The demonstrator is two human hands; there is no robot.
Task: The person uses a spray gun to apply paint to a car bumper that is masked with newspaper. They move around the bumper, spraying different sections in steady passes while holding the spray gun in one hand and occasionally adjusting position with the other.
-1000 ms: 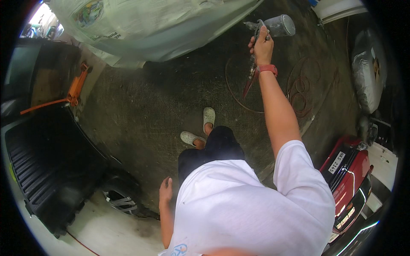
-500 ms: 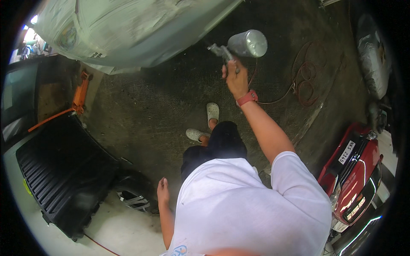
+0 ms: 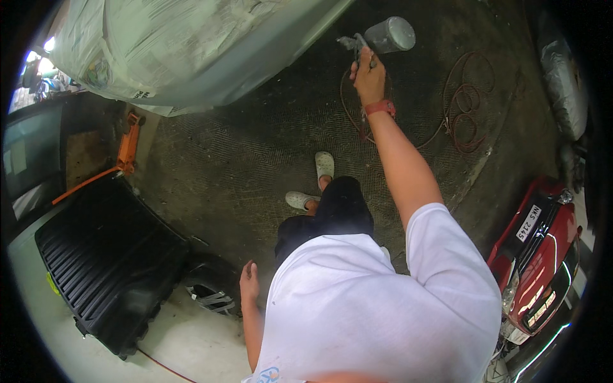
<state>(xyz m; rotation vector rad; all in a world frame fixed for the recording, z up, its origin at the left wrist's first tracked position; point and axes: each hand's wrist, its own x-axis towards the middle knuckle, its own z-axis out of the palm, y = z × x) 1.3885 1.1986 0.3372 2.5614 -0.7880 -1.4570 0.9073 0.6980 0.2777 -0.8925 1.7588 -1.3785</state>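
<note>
Spray gun (image 3: 359, 44) carries a cup (image 3: 388, 36), contents unclear.

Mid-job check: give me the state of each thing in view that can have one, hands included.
Right hand: closed around spray gun
Spray gun: held up, cup attached
Cup: contents not visible
Left hand: lowered, loosely open, apparently empty
Hose: partly looped on floor
Pale sheeting: draped, creased
Orange jack: handle extended
Clogs: worn

Plate (image 3: 529, 223): dark letters and digits, on the red car (image 3: 546, 271) to my right
Cover (image 3: 191, 54): I see black print near its edge
My shirt (image 3: 377, 300): blue logo (image 3: 269, 375)
</note>
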